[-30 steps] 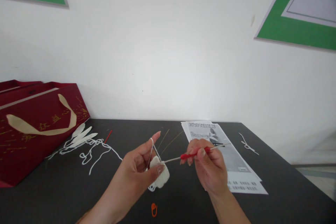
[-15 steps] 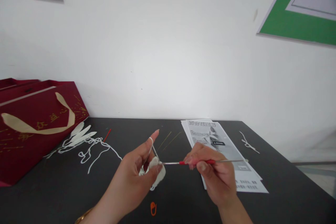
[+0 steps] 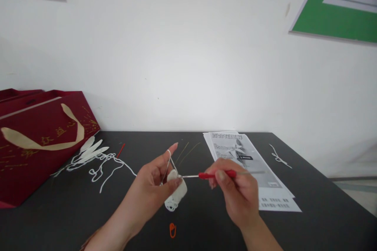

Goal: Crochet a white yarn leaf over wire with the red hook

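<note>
My left hand pinches a small white crochet piece between thumb and fingers. White yarn loops over its raised index finger and runs down to the work. My right hand grips the red handle of a crochet hook, held level. The hook's metal shaft points left, its tip at the upper edge of the crochet piece, where the exact stitch is too small to make out. Below the hands an orange stitch marker lies on the black table.
Dark red gift bags stand at the left. Beside them lie white crocheted petals with loose yarn tails and a red needle-like stick. Printed sheets are under and behind my right hand. A short knotted yarn lies farther right.
The crochet piece has turned, so its looped lower end shows more. My right hand and the hook have shifted slightly left and up, and the hook's handle has rolled.
</note>
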The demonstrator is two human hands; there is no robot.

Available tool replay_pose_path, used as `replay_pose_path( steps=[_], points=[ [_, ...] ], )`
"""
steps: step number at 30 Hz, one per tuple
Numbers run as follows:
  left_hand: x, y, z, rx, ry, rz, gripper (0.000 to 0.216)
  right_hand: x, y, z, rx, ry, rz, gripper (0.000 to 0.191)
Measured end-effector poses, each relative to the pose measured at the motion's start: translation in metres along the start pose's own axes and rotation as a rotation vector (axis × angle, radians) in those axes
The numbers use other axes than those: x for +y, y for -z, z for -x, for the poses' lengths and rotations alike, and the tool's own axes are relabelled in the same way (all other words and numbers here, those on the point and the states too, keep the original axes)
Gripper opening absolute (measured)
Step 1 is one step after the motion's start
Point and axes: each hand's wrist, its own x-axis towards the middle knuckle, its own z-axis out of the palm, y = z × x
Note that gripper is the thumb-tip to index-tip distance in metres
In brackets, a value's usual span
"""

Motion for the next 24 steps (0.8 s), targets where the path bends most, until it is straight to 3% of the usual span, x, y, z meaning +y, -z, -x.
replay_pose_path(
  steps=[4, 9, 15, 24],
  points=[
    [0.006, -0.001, 0.002, -0.056, 0.056, 0.234, 0.075, 0.017, -0.008, -0.010, 0.265, -0.371, -0.503, 0.021],
    [0.006, -0.001, 0.006, -0.072, 0.024, 0.289, 0.071, 0.024, -0.019, -0.015, 0.308, -0.636, -0.743, 0.021],
    [0.008, 0.000, 0.007, -0.055, 0.066, 0.295, 0.072, 0.027, -0.021, -0.013, 0.322, -0.763, -0.843, 0.019],
    [0.009, -0.001, 0.008, -0.025, 0.069, 0.194, 0.074, 0.022, -0.018, -0.015, 0.295, -0.725, -0.822, 0.022]
  ],
)
